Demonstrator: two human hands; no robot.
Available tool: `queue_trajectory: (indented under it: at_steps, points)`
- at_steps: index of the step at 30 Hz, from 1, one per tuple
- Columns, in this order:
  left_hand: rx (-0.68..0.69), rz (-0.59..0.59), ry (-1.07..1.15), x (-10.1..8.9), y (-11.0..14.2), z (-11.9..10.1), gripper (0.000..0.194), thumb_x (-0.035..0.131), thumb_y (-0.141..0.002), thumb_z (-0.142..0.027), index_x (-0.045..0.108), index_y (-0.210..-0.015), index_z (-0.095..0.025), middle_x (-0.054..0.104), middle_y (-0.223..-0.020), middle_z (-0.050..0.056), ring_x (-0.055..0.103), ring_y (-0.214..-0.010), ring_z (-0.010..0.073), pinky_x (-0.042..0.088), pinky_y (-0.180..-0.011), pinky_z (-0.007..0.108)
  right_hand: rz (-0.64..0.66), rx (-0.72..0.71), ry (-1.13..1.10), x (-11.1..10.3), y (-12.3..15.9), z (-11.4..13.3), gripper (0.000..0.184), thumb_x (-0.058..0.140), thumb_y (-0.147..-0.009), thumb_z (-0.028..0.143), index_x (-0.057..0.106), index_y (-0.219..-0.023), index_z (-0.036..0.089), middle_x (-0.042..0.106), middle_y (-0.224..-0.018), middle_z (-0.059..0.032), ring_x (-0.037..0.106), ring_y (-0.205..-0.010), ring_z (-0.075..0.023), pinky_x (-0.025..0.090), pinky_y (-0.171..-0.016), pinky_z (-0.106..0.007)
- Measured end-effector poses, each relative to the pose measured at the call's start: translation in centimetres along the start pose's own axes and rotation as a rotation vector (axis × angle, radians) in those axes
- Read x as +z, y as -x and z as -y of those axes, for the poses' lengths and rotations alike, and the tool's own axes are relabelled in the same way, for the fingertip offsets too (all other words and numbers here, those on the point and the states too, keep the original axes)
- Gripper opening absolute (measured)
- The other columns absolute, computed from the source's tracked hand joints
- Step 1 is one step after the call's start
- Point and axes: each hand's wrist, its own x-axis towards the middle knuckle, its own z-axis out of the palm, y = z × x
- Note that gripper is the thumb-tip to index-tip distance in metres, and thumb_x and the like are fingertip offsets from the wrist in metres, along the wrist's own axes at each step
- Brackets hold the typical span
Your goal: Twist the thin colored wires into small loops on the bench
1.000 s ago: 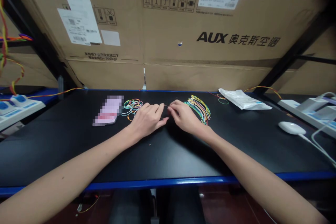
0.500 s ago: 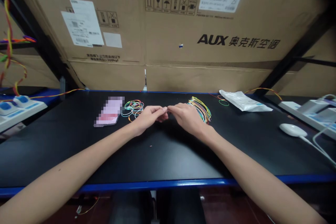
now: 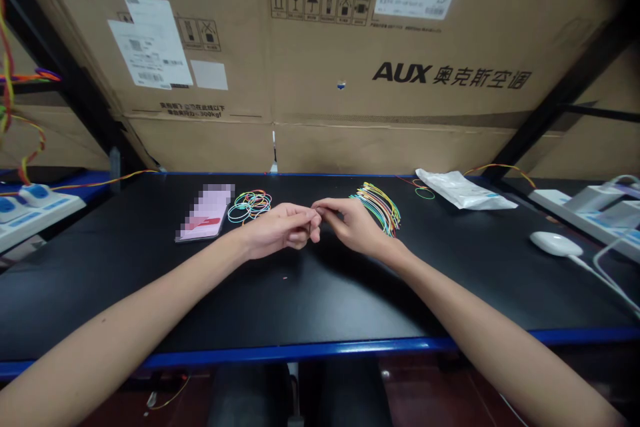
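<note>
My left hand (image 3: 283, 228) and my right hand (image 3: 353, 221) meet fingertip to fingertip above the middle of the black table (image 3: 280, 313). Both are pinched closed, and whatever lies between the fingers is too small or too hidden to make out. Left of my left hand, a loose pile of coiled coloured wires (image 3: 249, 205) rests on the tabletop. Just behind and right of my right hand fans a bundle of short coloured wires (image 3: 383, 205), partly covered by that hand. A tiny pinkish scrap (image 3: 285, 277) sits on the table in front of the hands.
A phone (image 3: 207, 213) lies at the left. Toward the back right are a white plastic bag (image 3: 463, 190) and a thin green wire loop (image 3: 425, 193). A white mouse-like device (image 3: 556, 245) and power strips (image 3: 35, 217) flank the sides. A large cardboard sheet (image 3: 320, 100) stands behind.
My fingertips have shifted slightly in the pinch; the right fingers have curled and the left palm turns more toward view. An orange wire end beside the left hand is now hidden.
</note>
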Motion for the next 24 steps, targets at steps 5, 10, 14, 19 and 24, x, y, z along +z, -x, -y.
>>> queue_trajectory:
  at_steps: [5,10,14,19,24]
  points:
    - [0.097,-0.215,-0.3,0.31,-0.36,0.31,0.029,0.057,-0.085,-0.039,0.06,-0.073,-0.012,0.07,-0.076,0.01,0.03,-0.046,0.0049,0.022,-0.047,0.022,-0.017,0.024,0.137,-0.63,-0.04,0.24,0.025,0.044,-0.091,0.015,0.069,-0.093,0.018,0.071,-0.079,-0.0027,0.061,-0.064,-0.0125,0.043,-0.063,-0.023]
    - [0.134,-0.371,-0.361,0.5,-0.64,0.59,0.027,0.06,-0.082,-0.037,0.064,-0.073,-0.012,0.069,-0.069,0.007,0.034,-0.045,0.005,0.025,-0.047,0.022,-0.047,0.028,0.307,-0.88,0.0,0.37,0.024,0.047,-0.089,0.014,0.07,-0.093,0.019,0.072,-0.077,-0.0037,0.062,-0.062,-0.0134,0.041,-0.06,-0.024]
    - [0.067,-0.237,0.028,0.41,-0.63,0.77,0.028,0.061,-0.083,-0.04,0.064,-0.081,-0.012,0.065,-0.07,0.004,0.038,-0.048,0.0043,0.028,-0.05,0.021,-0.052,0.022,0.303,-0.74,-0.09,-0.2,0.023,0.048,-0.09,0.014,0.068,-0.098,0.017,0.073,-0.089,-0.0061,0.066,-0.075,-0.0159,0.044,-0.067,-0.024]
    - [0.047,-0.202,0.053,0.31,-0.51,0.6,0.023,0.065,-0.08,-0.036,0.064,-0.081,-0.013,0.066,-0.074,0.005,0.039,-0.049,0.004,0.029,-0.051,0.02,-0.046,0.023,0.292,-0.73,-0.13,-0.4,0.023,0.047,-0.09,0.014,0.067,-0.099,0.018,0.072,-0.088,-0.005,0.066,-0.077,-0.016,0.044,-0.068,-0.025]
    - [0.142,-0.349,-0.38,0.29,-0.62,0.61,0.025,0.059,-0.082,-0.036,0.065,-0.077,-0.011,0.071,-0.078,0.01,0.041,-0.049,0.0061,0.032,-0.049,0.021,-0.041,0.036,0.335,-0.83,-0.03,0.23,0.023,0.047,-0.09,0.015,0.069,-0.095,0.019,0.073,-0.083,-0.0046,0.064,-0.068,-0.0149,0.042,-0.064,-0.025]
